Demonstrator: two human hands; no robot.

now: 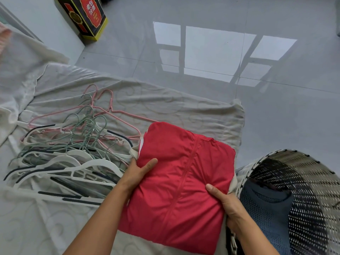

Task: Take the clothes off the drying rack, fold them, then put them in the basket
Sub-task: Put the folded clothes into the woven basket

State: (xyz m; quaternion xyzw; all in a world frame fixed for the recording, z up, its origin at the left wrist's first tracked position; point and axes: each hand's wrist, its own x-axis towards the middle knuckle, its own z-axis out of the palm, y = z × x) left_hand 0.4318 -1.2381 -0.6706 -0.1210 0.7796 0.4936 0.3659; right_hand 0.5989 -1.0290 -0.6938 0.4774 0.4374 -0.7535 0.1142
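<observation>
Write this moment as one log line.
red garment: folded, not yet in basket | left hand: grips its left edge | right hand: grips its right edge | basket: blue garment inside

The red jacket (pixel 180 181) is folded into a thick, square bundle, its zip running down the middle of the upper face. It is over a pale sheet (pixel 174 103), gripped at both side edges. Just to its right is the black-and-white woven basket (pixel 303 181), with a folded dark blue garment (pixel 266 208) inside.
</observation>
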